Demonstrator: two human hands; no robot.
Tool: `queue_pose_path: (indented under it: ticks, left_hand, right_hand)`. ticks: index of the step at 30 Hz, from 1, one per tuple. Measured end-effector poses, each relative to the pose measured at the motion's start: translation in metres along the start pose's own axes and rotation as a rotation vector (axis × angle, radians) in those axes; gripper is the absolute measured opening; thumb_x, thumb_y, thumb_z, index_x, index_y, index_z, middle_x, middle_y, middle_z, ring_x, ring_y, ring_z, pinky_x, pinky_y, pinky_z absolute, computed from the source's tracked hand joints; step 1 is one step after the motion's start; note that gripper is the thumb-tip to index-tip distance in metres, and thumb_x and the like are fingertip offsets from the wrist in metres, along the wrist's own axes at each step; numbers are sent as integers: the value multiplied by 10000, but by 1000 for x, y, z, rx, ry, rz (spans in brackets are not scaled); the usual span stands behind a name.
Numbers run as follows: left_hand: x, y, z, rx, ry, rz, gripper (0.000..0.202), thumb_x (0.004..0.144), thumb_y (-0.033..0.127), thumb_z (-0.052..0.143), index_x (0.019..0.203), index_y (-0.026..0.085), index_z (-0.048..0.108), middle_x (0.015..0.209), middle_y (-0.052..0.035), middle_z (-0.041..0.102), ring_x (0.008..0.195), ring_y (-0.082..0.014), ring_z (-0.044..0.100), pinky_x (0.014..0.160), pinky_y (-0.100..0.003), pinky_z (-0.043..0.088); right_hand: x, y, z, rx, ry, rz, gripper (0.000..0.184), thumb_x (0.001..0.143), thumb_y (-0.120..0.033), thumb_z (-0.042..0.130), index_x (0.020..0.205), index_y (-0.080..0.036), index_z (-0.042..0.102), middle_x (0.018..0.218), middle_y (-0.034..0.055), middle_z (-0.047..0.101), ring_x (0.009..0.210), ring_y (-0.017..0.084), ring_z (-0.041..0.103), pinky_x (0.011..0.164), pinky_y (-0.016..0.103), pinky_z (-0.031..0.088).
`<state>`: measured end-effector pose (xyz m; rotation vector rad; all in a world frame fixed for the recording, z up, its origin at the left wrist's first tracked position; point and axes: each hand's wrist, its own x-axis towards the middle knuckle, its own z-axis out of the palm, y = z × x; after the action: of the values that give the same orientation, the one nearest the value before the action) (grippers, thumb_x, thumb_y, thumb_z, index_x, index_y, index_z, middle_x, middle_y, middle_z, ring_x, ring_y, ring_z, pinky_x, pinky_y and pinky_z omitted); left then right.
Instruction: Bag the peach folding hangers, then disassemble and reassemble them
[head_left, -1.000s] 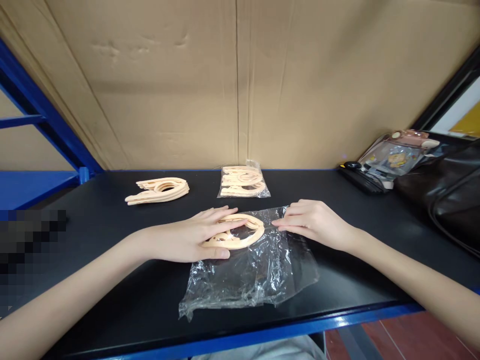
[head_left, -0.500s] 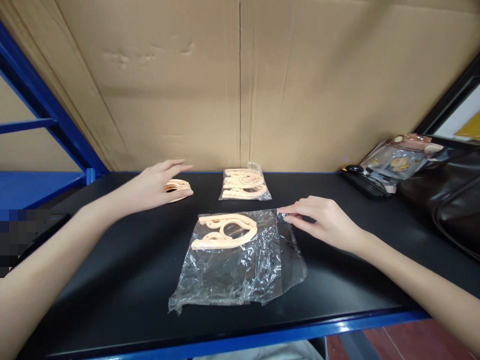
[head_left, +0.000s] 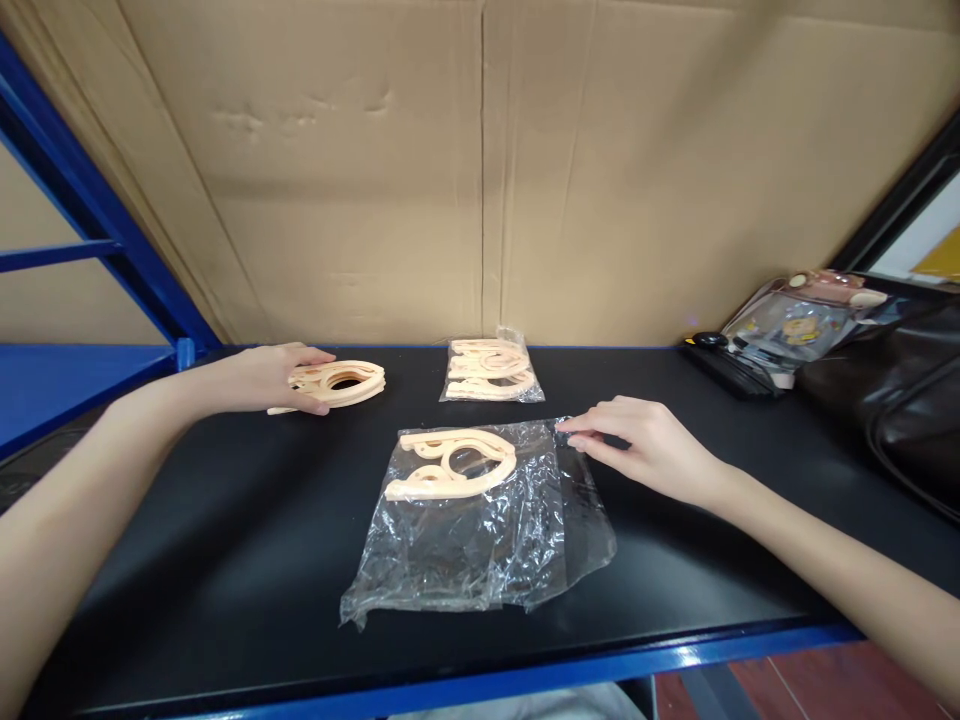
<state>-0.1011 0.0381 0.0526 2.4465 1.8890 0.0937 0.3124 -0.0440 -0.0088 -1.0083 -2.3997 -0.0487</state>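
My left hand [head_left: 274,378] is at the far left of the black table, its fingers and thumb closed around the left end of a small stack of beige folding hangers [head_left: 364,378]. The fingers hide part of the stack. A clear plastic bag [head_left: 442,550] lies flat in the middle, with one folded beige hanger [head_left: 465,490] inside near its top left. With thumb and forefinger, my right hand [head_left: 637,440] pinches the bag's upper right edge.
Behind the bag lies another clear packet of beige hangers [head_left: 491,370]. At the right are a black tray-like object [head_left: 727,368], a transparent pouch [head_left: 795,320] and a dark leather bag [head_left: 892,390]. A cardboard wall [head_left: 375,180] closes off the back; blue shelving [head_left: 82,370] stands left.
My left hand has moved left along the stack of hangers and now closes on its left end, exposing the rounded end. My right hand keeps its pinch on the bag's edge.
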Motion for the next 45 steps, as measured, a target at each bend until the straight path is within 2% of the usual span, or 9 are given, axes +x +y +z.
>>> queue_pose_path:
  ticks: [6, 11, 15, 18, 21, 29, 34, 37, 45]
  left_hand:
    - [1, 12, -4, 57, 106, 103, 778, 773, 725, 528, 1285, 140, 536, 1231, -69, 566, 1057, -307, 577, 905, -340, 422]
    - [-12, 74, 11, -35, 253, 362, 768, 819, 689, 515, 1348, 133, 490, 1245, -112, 548, 1087, -302, 550, 938, -394, 411]
    - [-34, 122, 39, -12, 399, 651, 696, 798, 635, 592, 1311, 170, 521, 1222, -118, 591, 1056, -289, 566, 890, -413, 431]
    - [-48, 142, 57, -28, 490, 785, 693, 792, 553, 656, 1330, 153, 484, 1212, -121, 600, 1040, -267, 573, 874, -396, 434]
    - [-56, 152, 66, -63, 519, 828, 703, 769, 541, 689, 1305, 133, 491, 1189, -121, 609, 1014, -257, 578, 866, -390, 433]
    - [-61, 160, 65, -209, 479, 772, 723, 747, 652, 649, 1256, 157, 507, 1151, -105, 618, 955, -248, 592, 830, -389, 461]
    - [-50, 143, 58, -311, 330, 729, 556, 983, 517, 330, 1465, 242, 296, 1430, -82, 444, 1271, -242, 455, 1040, -382, 400]
    - [-40, 130, 56, -290, 282, 643, 472, 1017, 390, 276, 1463, 242, 323, 1483, -58, 394, 1346, -231, 382, 1114, -390, 332]
    - [-23, 117, 69, -186, -47, 664, 464, 1010, 465, 294, 1435, 317, 407, 1574, 11, 275, 1443, -232, 236, 1177, -438, 205]
  right_hand:
    - [-1, -1, 0, 14, 29, 26, 231, 952, -284, 512, 1099, -224, 679, 823, 19, 703, 718, 149, 635, 698, 304, 503]
    - [1, -11, -4, 65, 141, 5, 354, 927, -346, 554, 1255, -213, 561, 1172, 95, 610, 1076, 207, 596, 924, 366, 506]
    - [0, -24, -6, 37, 85, -62, 732, 817, -547, 635, 1416, -214, 379, 1384, 134, 488, 1263, 279, 488, 1042, 455, 439]
    - [-2, -33, -1, -4, 7, -89, 948, 741, -660, 639, 1473, -180, 275, 1393, 158, 493, 1260, 306, 497, 1030, 482, 441]
    - [-3, -41, 4, -11, -31, -119, 937, 769, -654, 615, 1478, -157, 256, 1340, 155, 550, 1217, 287, 539, 1015, 463, 452]
    - [-7, -52, 2, -9, -72, -146, 867, 835, -592, 584, 1484, -173, 192, 1431, 135, 477, 1301, 244, 466, 1054, 401, 430]
    - [-4, -40, -8, -53, 5, -37, 843, 851, -498, 601, 1493, -193, 150, 1428, 144, 476, 1282, 282, 487, 1051, 477, 424]
    - [-2, -26, -20, -104, 43, 64, 839, 811, -419, 651, 1482, -213, 192, 1383, 125, 521, 1237, 297, 523, 1028, 489, 437]
    - [-6, -2, -50, -178, -73, 229, 885, 745, -376, 672, 1474, -236, 191, 1278, 83, 597, 1079, 293, 602, 913, 457, 486]
